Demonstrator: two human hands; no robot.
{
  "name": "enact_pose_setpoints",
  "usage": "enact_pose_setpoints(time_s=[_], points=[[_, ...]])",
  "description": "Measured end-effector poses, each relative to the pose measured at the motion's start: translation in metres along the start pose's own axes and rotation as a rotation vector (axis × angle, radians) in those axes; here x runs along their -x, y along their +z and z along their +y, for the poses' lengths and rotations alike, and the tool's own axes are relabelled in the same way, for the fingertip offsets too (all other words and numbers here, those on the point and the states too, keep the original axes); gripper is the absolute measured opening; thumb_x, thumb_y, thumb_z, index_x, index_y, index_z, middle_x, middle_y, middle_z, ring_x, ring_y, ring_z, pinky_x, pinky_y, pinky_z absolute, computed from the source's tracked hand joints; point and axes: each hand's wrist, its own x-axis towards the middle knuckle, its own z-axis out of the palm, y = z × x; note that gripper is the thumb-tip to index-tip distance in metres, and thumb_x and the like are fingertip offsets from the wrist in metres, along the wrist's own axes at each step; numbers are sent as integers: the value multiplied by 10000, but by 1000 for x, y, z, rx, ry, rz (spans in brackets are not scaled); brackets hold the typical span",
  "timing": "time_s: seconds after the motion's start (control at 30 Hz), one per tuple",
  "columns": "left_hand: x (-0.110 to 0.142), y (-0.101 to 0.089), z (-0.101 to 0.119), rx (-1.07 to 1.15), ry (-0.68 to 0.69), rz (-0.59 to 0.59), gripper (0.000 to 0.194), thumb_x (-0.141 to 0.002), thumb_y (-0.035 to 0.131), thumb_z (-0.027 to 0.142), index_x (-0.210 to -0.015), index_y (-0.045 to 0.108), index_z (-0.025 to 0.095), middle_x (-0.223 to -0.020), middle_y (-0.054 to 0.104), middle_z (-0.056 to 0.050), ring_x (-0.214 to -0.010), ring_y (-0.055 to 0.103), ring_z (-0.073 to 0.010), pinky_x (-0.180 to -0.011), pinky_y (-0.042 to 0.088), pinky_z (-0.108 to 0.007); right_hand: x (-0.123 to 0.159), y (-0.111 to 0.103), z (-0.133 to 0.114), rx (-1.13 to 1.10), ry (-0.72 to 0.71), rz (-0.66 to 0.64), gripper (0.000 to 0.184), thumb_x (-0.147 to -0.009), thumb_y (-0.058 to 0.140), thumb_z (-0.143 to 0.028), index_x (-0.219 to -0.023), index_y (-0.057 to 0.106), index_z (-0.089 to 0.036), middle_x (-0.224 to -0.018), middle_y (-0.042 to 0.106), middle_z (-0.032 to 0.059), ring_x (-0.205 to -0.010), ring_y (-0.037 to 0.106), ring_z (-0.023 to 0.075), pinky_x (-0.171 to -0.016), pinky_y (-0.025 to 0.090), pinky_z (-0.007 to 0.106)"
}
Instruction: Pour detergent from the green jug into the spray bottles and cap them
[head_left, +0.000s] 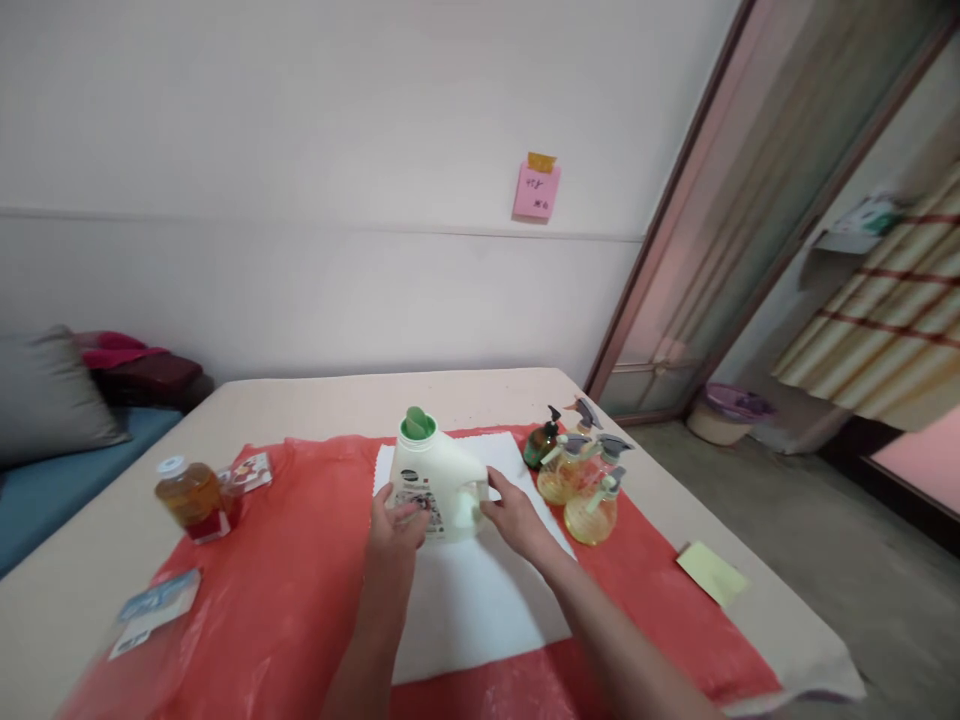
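Note:
A pale detergent jug (444, 470) with a green spout at its uncapped mouth stands roughly upright, in or just above the middle of a white cloth (480, 610). My left hand (396, 530) is pressed to the labelled left side of the jug, its fingers curved over the label. On the other side my right hand (510, 510) grips the jug's handle, thumb and fingers around it. Just right of that hand stand several clear spray bottles (591, 515) with yellowish liquid, and a dark pump bottle (541, 440) behind them.
Red plastic sheeting (300, 580) covers much of the table (315, 400). At the left stand a bottle of amber liquid (196, 500) and a flat packet (161, 605). Yellow sticky notes (712, 572) lie near the right edge. A bin (724, 415) is on the floor.

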Motion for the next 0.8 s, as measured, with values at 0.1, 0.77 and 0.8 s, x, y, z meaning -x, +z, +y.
enact_pose_setpoints(time_s=[0.1,0.77,0.8], points=[[-3,-2,-2,-18,-7,12,782,-667,769,268,-1374,441,200,-1014,681,-71,-685,636,-115,-645,505,-253,26,-39,-5,26,28,156,420,-697,550,-228,-1103,656,-225,-1127,707,78,-1015,640,237,-914,499,416],[44,24,-24,-399,335,-210,406,-789,645,327,-1173,617,197,-1073,698,-102,-861,670,-234,-821,513,-388,14,-132,22,74,122,580,363,-720,596,-462,-962,642,-195,-938,714,80,-907,630,264,-856,469,422],[47,28,-27,-416,372,-253,407,-794,643,324,-1180,616,196,-1094,691,-109,-901,667,-244,-842,514,-404,13,-132,9,62,83,561,350,-732,610,-456,-971,645,-203,-970,716,72,-936,629,254,-874,468,406]])
